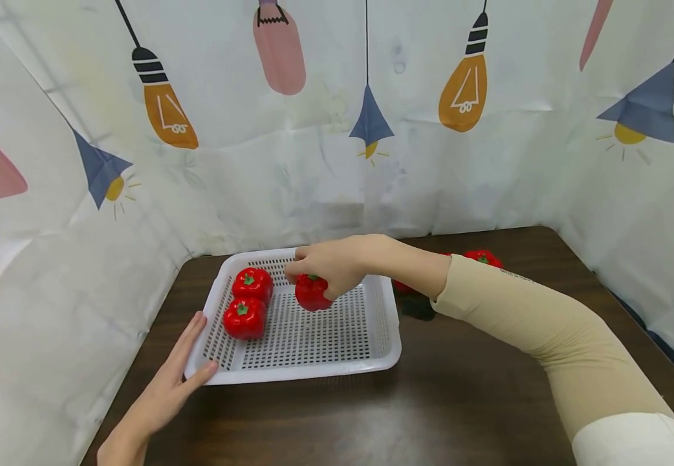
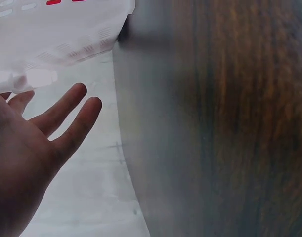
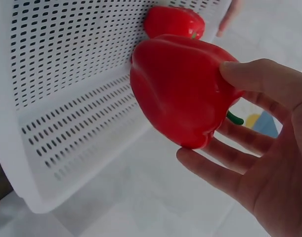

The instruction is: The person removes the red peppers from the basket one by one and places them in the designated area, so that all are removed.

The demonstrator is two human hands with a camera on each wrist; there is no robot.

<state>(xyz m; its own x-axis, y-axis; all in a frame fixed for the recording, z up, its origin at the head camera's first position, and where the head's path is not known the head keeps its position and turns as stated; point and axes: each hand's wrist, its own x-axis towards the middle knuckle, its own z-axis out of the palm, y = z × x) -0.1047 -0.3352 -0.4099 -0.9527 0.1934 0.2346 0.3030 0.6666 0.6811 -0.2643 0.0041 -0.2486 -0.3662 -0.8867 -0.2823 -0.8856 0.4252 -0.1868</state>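
Note:
In the head view my right hand (image 1: 339,259) grips a red bell pepper (image 1: 312,294) over the middle of a white perforated plastic basket (image 1: 337,372). The right wrist view shows thumb and fingers around that pepper (image 3: 180,89), its green stem toward the palm. Two more red bell peppers, a rear one (image 1: 252,285) and a front one (image 1: 244,318), sit side by side in the basket's left part. My left hand (image 1: 168,382) rests against the basket's left rim with its fingers straight; in the left wrist view the fingers (image 2: 74,118) are spread beside the basket wall.
Behind my right forearm, more red peppers (image 1: 482,258) lie on the dark wooden table (image 1: 459,401), partly hidden by the arm. A dark object (image 1: 417,307) lies right of the basket. A white curtain (image 1: 314,175) printed with lamps hangs behind the table and along its sides.

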